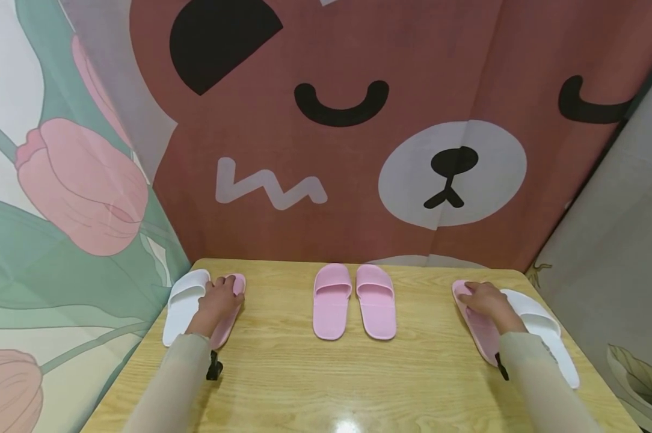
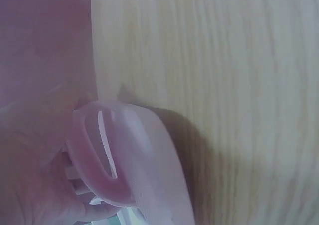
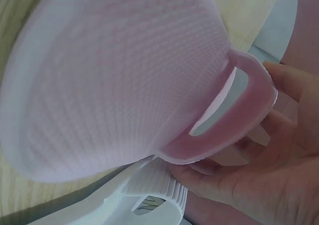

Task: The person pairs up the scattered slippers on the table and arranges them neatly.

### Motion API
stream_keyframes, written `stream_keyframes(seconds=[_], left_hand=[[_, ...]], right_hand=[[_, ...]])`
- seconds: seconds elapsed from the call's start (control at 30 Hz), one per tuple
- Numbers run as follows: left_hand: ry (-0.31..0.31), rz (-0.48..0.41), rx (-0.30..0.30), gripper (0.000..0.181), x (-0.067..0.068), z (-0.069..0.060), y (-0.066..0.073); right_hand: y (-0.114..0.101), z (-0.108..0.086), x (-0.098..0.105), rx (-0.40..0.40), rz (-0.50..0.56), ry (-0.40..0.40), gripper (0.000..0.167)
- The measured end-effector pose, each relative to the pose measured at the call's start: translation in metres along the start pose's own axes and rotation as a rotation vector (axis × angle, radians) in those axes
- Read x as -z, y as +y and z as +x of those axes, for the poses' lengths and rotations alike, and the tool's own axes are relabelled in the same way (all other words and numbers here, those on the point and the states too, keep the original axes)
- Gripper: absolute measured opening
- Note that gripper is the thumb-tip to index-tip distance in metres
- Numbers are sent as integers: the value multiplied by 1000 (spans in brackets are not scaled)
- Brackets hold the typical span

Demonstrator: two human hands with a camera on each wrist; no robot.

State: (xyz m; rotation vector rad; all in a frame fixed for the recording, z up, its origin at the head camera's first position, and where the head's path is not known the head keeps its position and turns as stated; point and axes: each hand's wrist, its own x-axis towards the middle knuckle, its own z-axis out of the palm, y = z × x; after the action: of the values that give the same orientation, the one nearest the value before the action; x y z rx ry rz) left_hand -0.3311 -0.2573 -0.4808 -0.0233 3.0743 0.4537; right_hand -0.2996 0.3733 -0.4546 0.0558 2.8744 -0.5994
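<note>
Gripping a pink slipper [image 1: 482, 338] apiece across the strap [image 3: 235, 122], the left hand [image 1: 216, 305] and right hand [image 1: 487, 300] could, through an uneven twist, shove it against the white slipper [image 1: 549, 329] beside it, near either end of the wooden table [image 1: 347, 379].

A light wood-grain table [image 1: 347, 379] with rounded far corners stretches across the scene, a bright reflection [image 1: 347, 426] on its near part. Far in the middle lie two pink slippers [image 1: 330, 316] — side by side, slightly apart, toes toward the far edge. A left white slipper [image 1: 181, 316] and a right white slipper [image 1: 542, 325] lie near the side edges — a left pink slipper [image 1: 230, 328] and a right pink slipper [image 1: 482, 337] just inward, their full contact with the wood unclear.
</note>
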Motion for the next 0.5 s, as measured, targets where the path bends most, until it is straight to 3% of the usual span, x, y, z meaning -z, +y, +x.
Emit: stream_keyframes(seconds=[0.5], left_hand=[[-24, 35, 21, 63, -5, 0, 4]], right_hand=[[8, 5, -6, -22, -7, -4, 69]])
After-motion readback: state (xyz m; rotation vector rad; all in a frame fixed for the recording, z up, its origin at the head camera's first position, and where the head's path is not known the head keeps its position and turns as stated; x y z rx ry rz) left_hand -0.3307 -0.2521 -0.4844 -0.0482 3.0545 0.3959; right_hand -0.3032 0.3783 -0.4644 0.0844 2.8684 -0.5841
